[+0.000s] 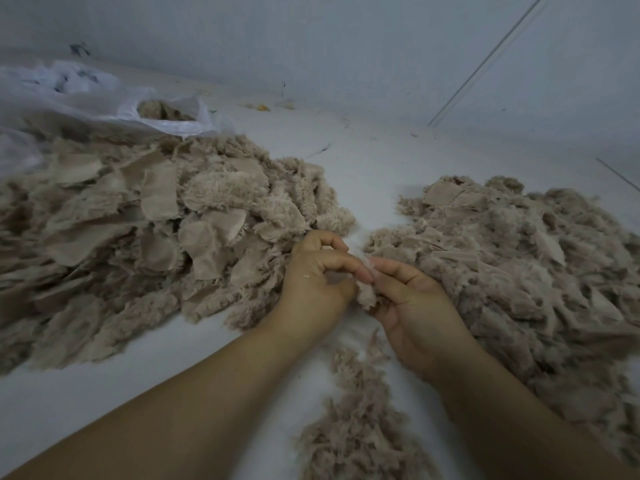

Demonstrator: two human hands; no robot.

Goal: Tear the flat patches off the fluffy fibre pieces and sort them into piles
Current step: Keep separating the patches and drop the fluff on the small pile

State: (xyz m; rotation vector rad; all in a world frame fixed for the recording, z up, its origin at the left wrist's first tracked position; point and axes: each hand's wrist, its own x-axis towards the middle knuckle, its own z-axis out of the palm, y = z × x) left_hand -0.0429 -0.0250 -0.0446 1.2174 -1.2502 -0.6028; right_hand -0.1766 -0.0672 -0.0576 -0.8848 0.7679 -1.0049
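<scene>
A small fluffy piece (366, 293) sits pinched between both hands, near the middle of the white surface (363, 161). The left hand (317, 278) and right hand (412, 299) each have fingers curled tight on it. This looks like the tearing step. Next, I judge, pull apart, then drop each part on the left pile (138, 237), the right pile (519, 265) or the near pile (356, 420). No writing is readable.

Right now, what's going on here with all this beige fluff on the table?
A person is sorting fibre scraps by hand. The left hand and right hand together pinch one small fluffy piece between them, fingers curled as if to pull it apart. A big heap with many flat patches showing lies to the left, another heap to the right, and a smaller fluffy trail sits near the person. A plastic bag holding more fibre lies behind the left heap.
</scene>
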